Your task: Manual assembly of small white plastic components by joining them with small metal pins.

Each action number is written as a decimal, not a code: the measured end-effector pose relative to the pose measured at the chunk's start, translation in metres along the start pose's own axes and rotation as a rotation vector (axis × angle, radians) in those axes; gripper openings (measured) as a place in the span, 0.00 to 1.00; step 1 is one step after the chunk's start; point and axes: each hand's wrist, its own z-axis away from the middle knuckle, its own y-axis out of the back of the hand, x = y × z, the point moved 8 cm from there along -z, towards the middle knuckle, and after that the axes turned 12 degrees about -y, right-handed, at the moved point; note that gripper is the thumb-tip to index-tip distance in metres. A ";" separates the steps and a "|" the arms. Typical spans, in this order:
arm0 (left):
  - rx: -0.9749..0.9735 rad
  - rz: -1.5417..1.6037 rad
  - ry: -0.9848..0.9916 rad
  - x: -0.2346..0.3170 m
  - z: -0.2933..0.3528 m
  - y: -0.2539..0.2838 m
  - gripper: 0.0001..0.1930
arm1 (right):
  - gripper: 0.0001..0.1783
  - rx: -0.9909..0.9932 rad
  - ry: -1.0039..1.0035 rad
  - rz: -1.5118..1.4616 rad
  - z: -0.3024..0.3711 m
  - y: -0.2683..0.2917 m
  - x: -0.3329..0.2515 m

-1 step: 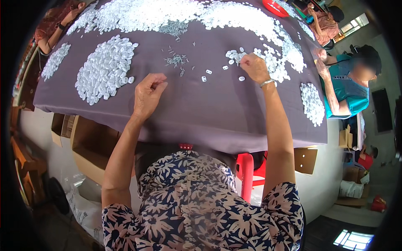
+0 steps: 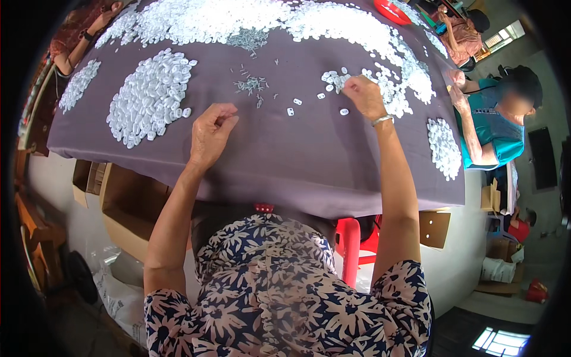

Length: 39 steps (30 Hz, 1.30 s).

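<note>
Left hand [image 2: 212, 135]: raised over the tablecloth [image 2: 285, 160], thumb side turned to the right; fingers curled near the thumb, partly closed — impossible to tell whether gripping something.
Right hand [image 2: 366, 98]: reaching farther forward than left hand, bracelet [image 2: 382, 119] at the wrist; fingers bent loosely inward, tips not clear, so grip also impossible to tell.
White oval pieces [image 2: 333, 78]: gathered just beside right hand, on its left side, lying in mixed directions.
Loose pieces [image 2: 290, 111]: scattered between both hands; nearest one to left hand with long axis pointing away from the body, one just below right hand lying more crosswise.
Grey pins [image 2: 251, 84]: in a small group beyond left hand, toward the right; long axes crossing at many angles.
Left pile [image 2: 148, 101]: large and white, left of left hand.
Far heap [image 2: 202, 24]: spread wide beyond both hands, white.
Right-side pieces [image 2: 392, 95]: close to right hand, between it and the person in teal [image 2: 496, 113].
</note>
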 end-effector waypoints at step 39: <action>-0.043 -0.045 0.043 -0.002 0.001 0.000 0.09 | 0.03 0.121 0.135 0.169 -0.010 -0.008 -0.007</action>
